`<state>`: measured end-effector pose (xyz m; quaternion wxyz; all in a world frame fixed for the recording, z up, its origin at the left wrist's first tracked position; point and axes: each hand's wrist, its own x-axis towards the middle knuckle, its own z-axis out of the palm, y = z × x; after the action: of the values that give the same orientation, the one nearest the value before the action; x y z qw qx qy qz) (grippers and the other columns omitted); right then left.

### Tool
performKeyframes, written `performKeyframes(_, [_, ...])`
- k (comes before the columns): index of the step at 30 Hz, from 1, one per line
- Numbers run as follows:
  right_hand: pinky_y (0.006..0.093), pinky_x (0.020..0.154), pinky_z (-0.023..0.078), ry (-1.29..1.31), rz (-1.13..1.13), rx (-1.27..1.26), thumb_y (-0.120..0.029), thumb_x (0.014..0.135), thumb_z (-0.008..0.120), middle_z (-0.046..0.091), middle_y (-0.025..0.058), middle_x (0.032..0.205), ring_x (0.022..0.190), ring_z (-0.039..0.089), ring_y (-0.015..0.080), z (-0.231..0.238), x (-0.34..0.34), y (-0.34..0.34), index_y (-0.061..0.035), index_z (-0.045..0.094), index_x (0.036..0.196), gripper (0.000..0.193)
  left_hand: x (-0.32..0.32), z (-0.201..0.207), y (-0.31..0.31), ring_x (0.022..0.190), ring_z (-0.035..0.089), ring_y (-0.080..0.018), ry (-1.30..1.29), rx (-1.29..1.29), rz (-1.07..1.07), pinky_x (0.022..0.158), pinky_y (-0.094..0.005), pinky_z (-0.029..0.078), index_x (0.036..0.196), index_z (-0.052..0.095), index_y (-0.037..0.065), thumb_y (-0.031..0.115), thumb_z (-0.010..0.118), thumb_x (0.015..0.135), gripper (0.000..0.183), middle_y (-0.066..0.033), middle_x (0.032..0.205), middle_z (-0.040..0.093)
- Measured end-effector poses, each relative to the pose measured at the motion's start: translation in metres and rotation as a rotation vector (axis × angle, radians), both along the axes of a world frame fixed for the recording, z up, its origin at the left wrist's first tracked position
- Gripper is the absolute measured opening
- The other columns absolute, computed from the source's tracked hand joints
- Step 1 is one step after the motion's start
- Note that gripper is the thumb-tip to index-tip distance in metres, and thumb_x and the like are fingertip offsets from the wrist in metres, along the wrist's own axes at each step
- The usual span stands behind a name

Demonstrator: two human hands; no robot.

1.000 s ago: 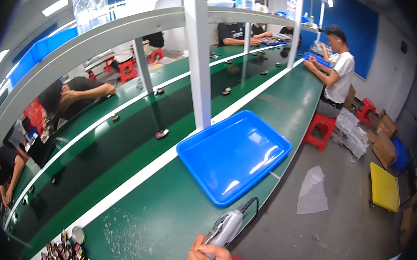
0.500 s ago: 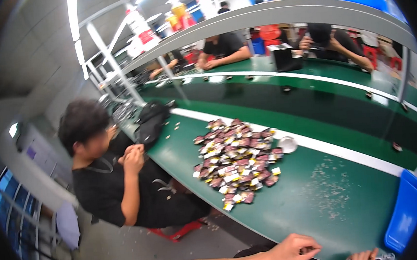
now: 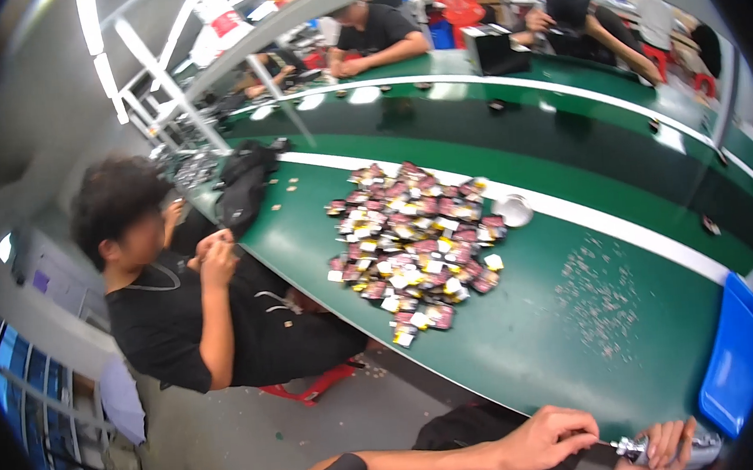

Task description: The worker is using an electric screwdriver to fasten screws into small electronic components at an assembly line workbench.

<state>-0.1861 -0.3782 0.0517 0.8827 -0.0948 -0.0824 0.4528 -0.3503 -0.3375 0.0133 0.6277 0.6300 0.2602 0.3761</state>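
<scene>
My left hand [image 3: 548, 438] is at the table's near edge, its thumb and fingertips pressed together in a pinch. Whatever they hold is too small to make out. A thin dark tip reaches toward those fingertips from a silvery, partly see-through tool [image 3: 704, 450], whose exact kind I cannot tell. My right hand [image 3: 668, 443] is wrapped round this tool, low at the right. Beyond my hands, many tiny pale bits [image 3: 604, 302] are scattered on the green table [image 3: 490, 362]. Farther left lies a large heap of small dark reddish packets [image 3: 412, 241] with white and yellow labels.
A round metal dish [image 3: 513, 211] stands beside the heap. At the right edge lies a blue tray [image 3: 734, 358]. A co-worker in black [image 3: 177, 310] sits close on the left, near a black bag [image 3: 242, 188]. Past the white rail runs a dark belt [image 3: 404, 124] with more people behind it.
The view has tilted down, so the scene sits higher. My hands have come closer together, and more of my right hand and the tool shows. My left fingers now pinch near its tip.
</scene>
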Motion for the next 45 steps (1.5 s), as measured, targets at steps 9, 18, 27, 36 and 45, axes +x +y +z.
performKeyframes(9, [0.0261,0.045,0.034,0.020,-0.095,0.003,-0.013,0.093,0.043,0.033,-0.0021,0.049,0.041,0.029,0.0082,-0.016,0.010,-0.008,-0.0055,0.043,0.089,0.009,0.000,0.005,0.004,0.066,0.060,-0.0126,0.004,-0.168,-0.134,0.057,-0.0235,0.050,0.090,0.064,-0.007,-0.005,0.056,0.088,0.008,-0.0123,0.087,0.065])
performKeyframes(18, [0.0296,0.050,0.037,0.000,-0.076,0.003,-0.018,0.091,0.042,0.037,-0.0009,0.050,0.043,0.037,0.0107,-0.020,0.014,-0.018,-0.0075,0.045,0.092,0.011,0.009,-0.001,0.000,0.067,0.059,-0.0115,-0.145,-0.413,-0.223,0.058,-0.0222,0.049,0.090,0.061,-0.008,0.000,0.054,0.092,0.011,-0.0120,0.085,0.063])
performKeyframes(27, [0.0311,0.048,0.038,-0.080,-0.083,0.047,-0.019,0.091,0.042,0.038,0.0000,0.050,0.043,0.037,0.0126,-0.012,0.021,-0.021,-0.0081,0.043,0.090,0.011,0.017,0.005,0.004,0.062,0.058,-0.0140,-0.089,-0.392,-0.236,0.054,-0.0234,0.048,0.086,0.061,-0.008,0.003,0.055,0.092,0.014,-0.0155,0.080,0.063])
performKeyframes(36, [0.0277,0.044,0.035,-0.085,-0.205,0.034,-0.015,0.093,0.039,0.035,0.0006,0.049,0.040,0.032,0.0112,-0.016,0.024,-0.020,-0.0050,0.040,0.090,0.010,0.032,0.010,0.008,0.068,0.062,-0.0272,0.150,0.336,-0.068,0.061,-0.0325,0.050,0.082,0.061,-0.004,-0.004,0.064,0.080,0.004,-0.0140,0.078,0.063])
performKeyframes(45, [0.0290,0.045,0.036,-0.036,-0.185,-0.023,-0.017,0.093,0.039,0.034,0.0005,0.048,0.040,0.031,0.0112,-0.023,0.033,-0.016,-0.0057,0.042,0.090,0.012,0.041,0.017,0.014,0.062,0.059,-0.0259,0.268,0.289,-0.146,0.057,-0.0320,0.047,0.085,0.062,-0.002,-0.001,0.062,0.083,0.002,-0.0120,0.075,0.061])
